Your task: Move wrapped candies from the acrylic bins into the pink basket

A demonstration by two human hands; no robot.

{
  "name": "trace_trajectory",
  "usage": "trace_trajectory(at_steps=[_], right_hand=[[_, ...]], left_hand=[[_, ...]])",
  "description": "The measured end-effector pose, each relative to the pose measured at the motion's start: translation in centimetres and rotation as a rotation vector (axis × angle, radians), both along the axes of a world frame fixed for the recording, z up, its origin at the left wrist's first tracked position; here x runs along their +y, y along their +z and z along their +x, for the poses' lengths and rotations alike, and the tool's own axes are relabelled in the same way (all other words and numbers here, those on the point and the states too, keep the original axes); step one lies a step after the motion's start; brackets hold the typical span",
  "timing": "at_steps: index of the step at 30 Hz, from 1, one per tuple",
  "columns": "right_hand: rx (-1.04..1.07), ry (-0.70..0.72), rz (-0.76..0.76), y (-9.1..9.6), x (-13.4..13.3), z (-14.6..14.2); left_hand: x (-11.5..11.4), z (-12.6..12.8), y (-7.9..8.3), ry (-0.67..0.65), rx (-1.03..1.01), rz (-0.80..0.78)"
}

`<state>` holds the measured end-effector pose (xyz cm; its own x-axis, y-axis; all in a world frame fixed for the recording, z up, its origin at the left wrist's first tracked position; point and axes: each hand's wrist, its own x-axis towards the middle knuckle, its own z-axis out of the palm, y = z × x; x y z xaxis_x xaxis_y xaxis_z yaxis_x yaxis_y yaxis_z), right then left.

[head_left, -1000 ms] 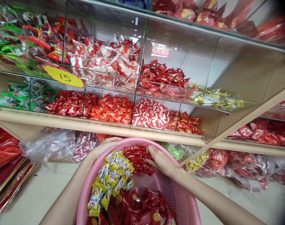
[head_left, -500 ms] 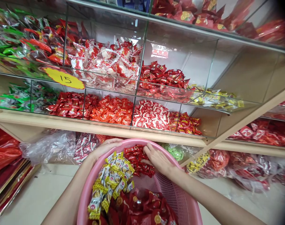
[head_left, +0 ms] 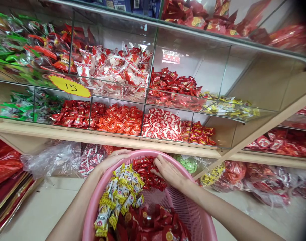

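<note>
A pink plastic basket (head_left: 212,225) with perforated walls is tilted in front of me. My left hand (head_left: 112,161) is closed on its far left rim, the fingers partly hidden behind the edge. Inside the far wall, my right hand (head_left: 168,172) has its fingers curled onto a heap of small red-wrapped candies (head_left: 145,167); how many it grips is hidden. Yellow-and-white wrapped candies (head_left: 125,189) lie along the left side of the basket. Larger dark red packets (head_left: 153,222) with orange-slice prints fill the near bottom.
Glass-fronted shelves hold red candies (head_left: 176,83), white-and-red packets (head_left: 115,70) and green packets (head_left: 14,103). A yellow price tag (head_left: 69,86) reads 15. Below the wooden shelf edge (head_left: 54,135) lie clear plastic bags (head_left: 54,159) and bagged red candies (head_left: 233,174) on the floor.
The view has shifted very slightly, so the shelves sit a little lower. Both hands, the basket and the candies keep nearly the same places.
</note>
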<state>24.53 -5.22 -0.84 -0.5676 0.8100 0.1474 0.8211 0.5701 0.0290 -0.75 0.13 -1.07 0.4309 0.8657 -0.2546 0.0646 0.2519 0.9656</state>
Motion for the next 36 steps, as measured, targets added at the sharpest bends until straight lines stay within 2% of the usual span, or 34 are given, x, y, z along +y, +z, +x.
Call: trace_trajectory(at_steps=[7, 13, 18, 23, 26, 28, 36], right_hand=[[-0.027, 0.033, 0.027, -0.3, 0.6, -0.9], [-0.024, -0.012, 0.018, 0.4, 0.1, -0.6], [0.241, -0.071, -0.091, 1.6, -0.9, 0.8], [0.575, -0.238, -0.245, 2.7, -1.2, 2.7], [0.648, -0.304, -0.378, 3.0, -1.5, 3.7], [0.635, -0.323, -0.407, 3.1, -2.0, 4.1], [0.514, -0.129, -0.365, 3.2, -2.6, 3.7]], left_hand=[[-0.2, 0.0, 0.3, -0.017, 0.0, 0.011], [-0.1, -0.1, 0.4, -0.021, 0.029, 0.009], [0.0, -0.1, 0.4, -0.016, 0.059, 0.035], [0.0, -0.2, 0.1, -0.012, 0.083, 0.043], [0.1, -0.2, 0.1, -0.016, 0.091, 0.05], [0.1, -0.2, 0.2, -0.015, 0.088, 0.05], [-0.1, 0.0, 1.2, 0.002, 0.084, 0.035]])
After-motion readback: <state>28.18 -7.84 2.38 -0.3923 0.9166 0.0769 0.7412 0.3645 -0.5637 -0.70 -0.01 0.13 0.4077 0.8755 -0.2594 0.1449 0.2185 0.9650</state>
